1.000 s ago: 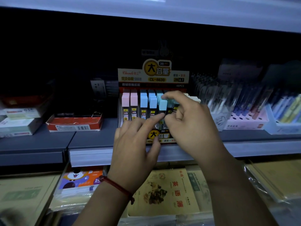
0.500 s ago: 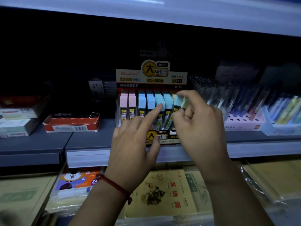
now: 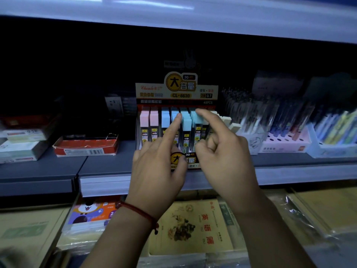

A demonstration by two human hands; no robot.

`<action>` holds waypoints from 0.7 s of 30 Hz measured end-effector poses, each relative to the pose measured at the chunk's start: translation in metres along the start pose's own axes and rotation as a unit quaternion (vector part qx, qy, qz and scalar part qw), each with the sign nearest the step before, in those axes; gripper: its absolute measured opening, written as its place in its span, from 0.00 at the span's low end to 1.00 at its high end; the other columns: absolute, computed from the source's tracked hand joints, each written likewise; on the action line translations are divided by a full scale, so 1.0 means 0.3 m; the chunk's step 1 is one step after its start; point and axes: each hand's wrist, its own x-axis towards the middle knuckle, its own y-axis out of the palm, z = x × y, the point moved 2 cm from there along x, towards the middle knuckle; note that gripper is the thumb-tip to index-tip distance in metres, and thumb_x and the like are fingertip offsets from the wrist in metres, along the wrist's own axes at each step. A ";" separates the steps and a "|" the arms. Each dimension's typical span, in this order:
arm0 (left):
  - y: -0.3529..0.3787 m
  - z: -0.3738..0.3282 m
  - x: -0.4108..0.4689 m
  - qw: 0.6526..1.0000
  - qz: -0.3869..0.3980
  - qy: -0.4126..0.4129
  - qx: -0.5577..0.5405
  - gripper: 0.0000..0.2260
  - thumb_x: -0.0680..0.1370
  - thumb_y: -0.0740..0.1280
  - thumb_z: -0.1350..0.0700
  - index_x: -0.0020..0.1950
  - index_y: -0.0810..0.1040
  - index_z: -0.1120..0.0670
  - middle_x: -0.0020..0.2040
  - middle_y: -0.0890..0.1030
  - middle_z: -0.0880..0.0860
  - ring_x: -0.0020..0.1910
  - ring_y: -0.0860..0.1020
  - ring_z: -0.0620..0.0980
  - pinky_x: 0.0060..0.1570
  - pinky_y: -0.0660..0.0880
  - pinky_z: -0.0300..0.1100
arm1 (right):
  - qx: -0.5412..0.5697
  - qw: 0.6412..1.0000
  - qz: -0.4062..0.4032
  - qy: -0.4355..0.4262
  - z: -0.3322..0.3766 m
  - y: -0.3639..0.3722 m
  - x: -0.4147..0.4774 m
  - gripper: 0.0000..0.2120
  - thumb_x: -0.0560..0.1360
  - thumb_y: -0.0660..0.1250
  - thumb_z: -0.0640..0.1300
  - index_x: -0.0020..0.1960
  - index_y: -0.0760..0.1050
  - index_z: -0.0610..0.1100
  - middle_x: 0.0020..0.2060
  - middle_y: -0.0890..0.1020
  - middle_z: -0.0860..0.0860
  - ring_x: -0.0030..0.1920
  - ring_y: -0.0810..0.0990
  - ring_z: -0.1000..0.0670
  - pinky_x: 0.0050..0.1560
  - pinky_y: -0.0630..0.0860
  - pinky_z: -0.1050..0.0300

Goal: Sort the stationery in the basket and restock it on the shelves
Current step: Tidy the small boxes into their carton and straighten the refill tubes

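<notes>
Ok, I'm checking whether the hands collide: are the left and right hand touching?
Apart. The head view shows a yellow front label in the gap between the left hand and the right hand.

Display box (image 3: 176, 93) — "CL-6630", "48PCS", "0.7"

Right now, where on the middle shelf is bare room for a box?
Bare shelf between the red box and the lead display, also in front of the red box. Right of the display, pen trays crowd it.
</notes>
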 end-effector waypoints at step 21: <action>0.010 -0.035 0.079 0.984 -0.068 0.000 -0.163 0.17 0.79 0.68 0.58 0.65 0.77 0.42 0.47 0.79 0.47 0.41 0.78 0.45 0.40 0.72 0.29 | 0.018 0.994 -0.095 0.042 0.022 -0.007 0.065 0.07 0.80 0.68 0.53 0.55 0.78 0.52 0.24 0.75 0.52 0.26 0.76 0.53 0.32 0.77 0.50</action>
